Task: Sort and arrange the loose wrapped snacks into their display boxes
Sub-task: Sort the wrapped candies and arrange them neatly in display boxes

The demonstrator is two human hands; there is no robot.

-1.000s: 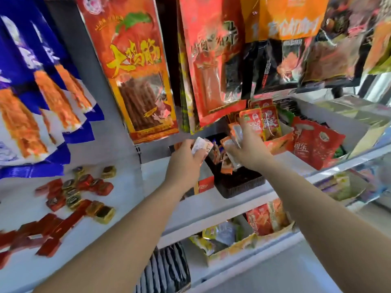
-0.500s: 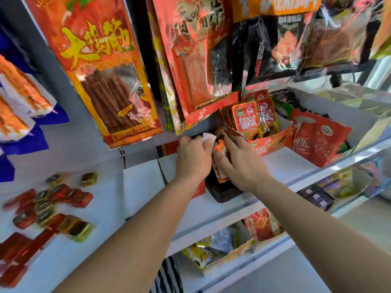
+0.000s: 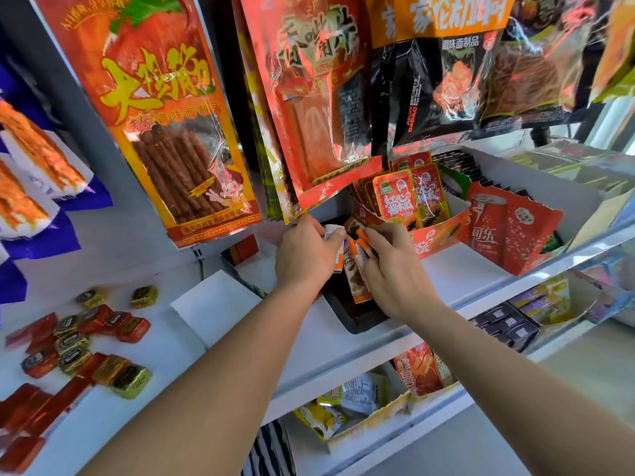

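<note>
Glossy, crinkled plastic film on the hanging snack bags (image 3: 165, 132). Shiny gold and red foil on the loose candies (image 3: 132, 381). Printed cardboard for the red display box (image 3: 443, 235), smooth matt white for the shelf (image 3: 457, 269).

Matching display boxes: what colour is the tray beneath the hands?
The tray is black; head view.

Two hands show: left hand (image 3: 305, 257) and right hand (image 3: 395, 274). The left holds one white packet (image 3: 331, 231). The right pinches orange sachets (image 3: 357, 269), too overlapped to count. There are also one black tray (image 3: 357, 324), two red display boxes (image 3: 443, 238), at least five hanging bags (image 3: 154, 115) and roughly a dozen foil candies (image 3: 132, 381).
</note>
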